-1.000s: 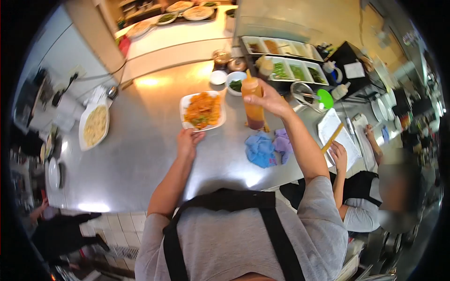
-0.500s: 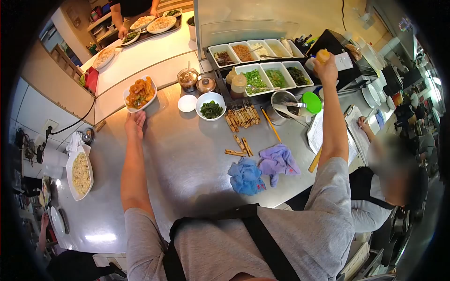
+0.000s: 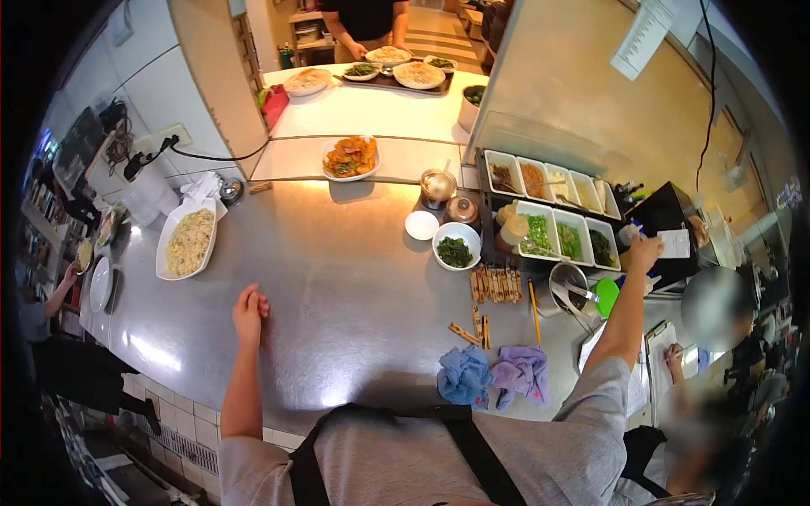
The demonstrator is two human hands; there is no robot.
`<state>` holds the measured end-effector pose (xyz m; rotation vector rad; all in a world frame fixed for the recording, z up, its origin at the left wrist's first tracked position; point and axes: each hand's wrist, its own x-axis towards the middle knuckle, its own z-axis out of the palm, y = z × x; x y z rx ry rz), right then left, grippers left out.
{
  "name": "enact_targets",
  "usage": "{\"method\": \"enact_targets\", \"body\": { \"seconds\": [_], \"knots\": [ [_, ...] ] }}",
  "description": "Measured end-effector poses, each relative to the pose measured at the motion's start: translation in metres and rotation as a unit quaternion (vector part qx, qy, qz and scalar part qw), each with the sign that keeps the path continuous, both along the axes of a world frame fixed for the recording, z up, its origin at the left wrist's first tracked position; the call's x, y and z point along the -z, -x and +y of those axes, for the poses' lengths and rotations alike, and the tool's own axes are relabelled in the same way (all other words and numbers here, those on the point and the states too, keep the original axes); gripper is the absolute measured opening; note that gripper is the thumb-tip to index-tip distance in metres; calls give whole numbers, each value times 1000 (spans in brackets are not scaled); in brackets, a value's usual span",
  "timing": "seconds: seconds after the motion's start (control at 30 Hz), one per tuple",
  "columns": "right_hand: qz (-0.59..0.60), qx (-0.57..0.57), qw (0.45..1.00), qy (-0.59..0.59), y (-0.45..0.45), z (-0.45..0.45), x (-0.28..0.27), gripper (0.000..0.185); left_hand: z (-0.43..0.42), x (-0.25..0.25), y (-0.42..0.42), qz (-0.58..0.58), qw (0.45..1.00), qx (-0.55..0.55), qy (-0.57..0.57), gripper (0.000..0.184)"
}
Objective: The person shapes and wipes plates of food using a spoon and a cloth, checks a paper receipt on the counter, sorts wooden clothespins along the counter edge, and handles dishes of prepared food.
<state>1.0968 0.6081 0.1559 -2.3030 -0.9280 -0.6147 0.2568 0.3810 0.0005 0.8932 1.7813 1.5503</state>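
My left hand hovers over the steel counter, its fingers loosely curled with nothing in them. Beyond it, a white dish of orange-sauced food sits on the pass ledge, apart from the hand. My right hand reaches to the right end of the topping trays, its fingers closed beside a pale bottle-like thing. What lies inside those fingers is hidden. A metal pot with utensils and a green lid stand below that arm.
A white dish of fried rice stands at left. A bowl of greens, clothespins, a pencil, a blue cloth and a purple cloth lie on the counter. A person stands behind a loaded tray; another writes at right.
My left hand has drawn back from the rim of the orange-sauced dish. My right hand, earlier around a yellow-topped bottle, has lowered beside the trays. The camera view has shifted.
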Motion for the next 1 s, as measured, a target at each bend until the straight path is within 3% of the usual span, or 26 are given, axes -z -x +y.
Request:
{"method": "enact_targets", "body": {
  "seconds": [0.07,0.17,0.2,0.23,0.37,0.43,0.5,0.57,0.63,0.7,0.77,0.83,0.97,1.0],
  "knots": [
    [-140,-137,973,-120,60,9,-56,57,-37,4,3,4,999,-39,2,22],
    [-248,-313,897,-189,169,40,-143,54,-67,7,2,6,997,-77,-11,20],
    [-233,-348,887,-194,213,49,-166,53,-68,7,-4,15,996,-83,-19,20],
    [-216,-452,838,-215,251,61,-189,47,-70,6,-11,26,995,-90,-26,19],
    [-366,-486,757,-236,413,84,-254,42,-68,-17,-27,51,992,-117,-24,18],
    [-355,-493,780,-149,477,90,-284,36,-70,-12,-25,41,992,-117,-31,18],
    [-289,-455,842,-3,521,134,-307,35,-68,-8,-23,23,992,-116,-46,17],
    [-271,-415,868,-16,547,141,-323,33,-70,-10,-24,23,992,-118,-48,17],
    [-294,-374,859,-187,559,123,-339,32,-69,-14,-25,19,992,-116,-43,17],
    [-293,-366,844,-260,550,108,-337,32,-69,-19,-27,9,993,-117,-31,16],
    [-273,-366,853,-253,539,113,-336,36,-70,-18,-26,12,993,-113,-29,16],
    [-235,-367,884,-168,522,131,-340,44,-67,-14,-24,23,994,-106,-33,16],
    [-318,-343,881,-65,490,164,-353,74,-66,-18,-25,27,994,-98,-34,17],
    [-340,-343,873,-62,484,165,-347,69,-66,-23,-27,21,994,-100,-27,16]
  ]
}}
